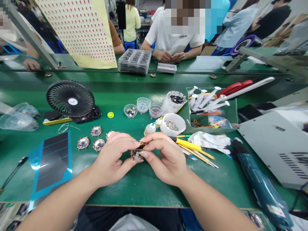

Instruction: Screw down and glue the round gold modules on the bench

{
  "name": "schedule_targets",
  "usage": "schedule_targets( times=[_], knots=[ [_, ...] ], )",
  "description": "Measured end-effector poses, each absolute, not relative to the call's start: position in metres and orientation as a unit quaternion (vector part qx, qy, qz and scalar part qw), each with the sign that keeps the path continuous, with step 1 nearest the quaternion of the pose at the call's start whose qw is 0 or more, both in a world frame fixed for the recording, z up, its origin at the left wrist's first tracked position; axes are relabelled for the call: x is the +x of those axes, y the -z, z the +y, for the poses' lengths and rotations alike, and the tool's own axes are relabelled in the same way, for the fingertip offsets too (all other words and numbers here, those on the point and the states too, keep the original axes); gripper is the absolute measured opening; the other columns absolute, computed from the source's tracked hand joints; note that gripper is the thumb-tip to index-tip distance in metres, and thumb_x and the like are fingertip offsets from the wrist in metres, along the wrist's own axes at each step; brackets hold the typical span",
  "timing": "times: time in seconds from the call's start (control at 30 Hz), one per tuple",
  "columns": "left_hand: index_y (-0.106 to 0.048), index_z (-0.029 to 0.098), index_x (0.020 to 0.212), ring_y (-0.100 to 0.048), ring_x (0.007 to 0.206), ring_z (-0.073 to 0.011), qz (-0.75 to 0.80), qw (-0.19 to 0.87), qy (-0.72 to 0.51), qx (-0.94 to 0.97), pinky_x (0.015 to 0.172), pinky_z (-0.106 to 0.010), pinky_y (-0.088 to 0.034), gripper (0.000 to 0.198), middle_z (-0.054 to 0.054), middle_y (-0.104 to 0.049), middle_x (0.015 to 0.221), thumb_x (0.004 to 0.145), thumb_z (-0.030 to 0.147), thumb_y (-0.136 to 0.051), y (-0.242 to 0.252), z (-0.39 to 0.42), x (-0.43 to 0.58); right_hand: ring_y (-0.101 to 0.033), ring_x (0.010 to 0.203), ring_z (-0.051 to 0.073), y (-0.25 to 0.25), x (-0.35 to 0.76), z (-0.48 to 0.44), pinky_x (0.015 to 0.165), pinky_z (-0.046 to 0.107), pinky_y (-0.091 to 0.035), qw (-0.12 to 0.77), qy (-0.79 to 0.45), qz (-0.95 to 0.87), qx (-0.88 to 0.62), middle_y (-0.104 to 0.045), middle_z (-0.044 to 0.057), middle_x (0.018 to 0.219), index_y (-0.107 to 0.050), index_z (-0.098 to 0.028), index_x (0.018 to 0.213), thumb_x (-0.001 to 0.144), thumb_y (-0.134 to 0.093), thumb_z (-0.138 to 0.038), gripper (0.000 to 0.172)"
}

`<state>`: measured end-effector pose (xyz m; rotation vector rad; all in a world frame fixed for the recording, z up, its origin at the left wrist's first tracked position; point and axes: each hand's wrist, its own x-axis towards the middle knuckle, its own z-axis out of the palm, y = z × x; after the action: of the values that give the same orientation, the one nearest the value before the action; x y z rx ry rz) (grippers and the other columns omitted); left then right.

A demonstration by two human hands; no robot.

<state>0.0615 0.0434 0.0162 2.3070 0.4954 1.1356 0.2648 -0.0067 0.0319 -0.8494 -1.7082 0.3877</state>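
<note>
My left hand (113, 158) and my right hand (163, 158) meet over the green table (134, 186), both pinching one small oval gold-rimmed jewel piece (136, 153) between thumbs and fingertips. Much of that piece is hidden by my fingers. Several similar gold-rimmed pieces (92, 139) lie on the table just left of my left hand. A white bowl of small silver bits (172, 124) and a small white glue bottle (149, 128) stand just beyond my hands.
A black desk fan (70, 98) stands back left, three small clear cups (143, 109) of beads mid-table. A green tray (231, 118) holds syringes. A yellow-handled tool (187, 144), sticks, white glove (209, 140) and blue heat gun (260, 186) lie right. A person sits opposite.
</note>
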Motion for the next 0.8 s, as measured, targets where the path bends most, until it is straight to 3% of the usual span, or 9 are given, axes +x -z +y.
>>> schedule_targets(
  times=[0.37,0.8],
  knots=[
    [-0.053,0.021,0.127,-0.061,0.112,-0.0094,0.183,0.26,-0.424,0.848,0.103,-0.029,-0.046,0.044,-0.002,-0.064,0.114,0.09,0.014,-0.076,-0.015,0.0428,0.0618,-0.069,0.101,0.014,-0.0263,0.2605,-0.0121,0.09,0.031,-0.059,0.579,-0.255,-0.674,-0.38,-0.068,0.007,0.11,-0.059,-0.018,0.103,0.094,-0.066,-0.006,0.017],
    [-0.053,0.021,0.125,-0.064,0.108,-0.0128,0.138,0.235,-0.455,0.848,0.102,-0.035,-0.05,0.047,-0.004,-0.069,0.109,0.087,0.006,-0.075,-0.0143,0.0445,0.0622,-0.069,0.104,0.015,-0.0317,0.2655,-0.0117,0.092,0.029,-0.061,0.566,-0.189,-0.727,-0.339,-0.068,0.009,0.111,-0.058,-0.017,0.104,0.093,-0.068,-0.007,0.019]
  ],
)
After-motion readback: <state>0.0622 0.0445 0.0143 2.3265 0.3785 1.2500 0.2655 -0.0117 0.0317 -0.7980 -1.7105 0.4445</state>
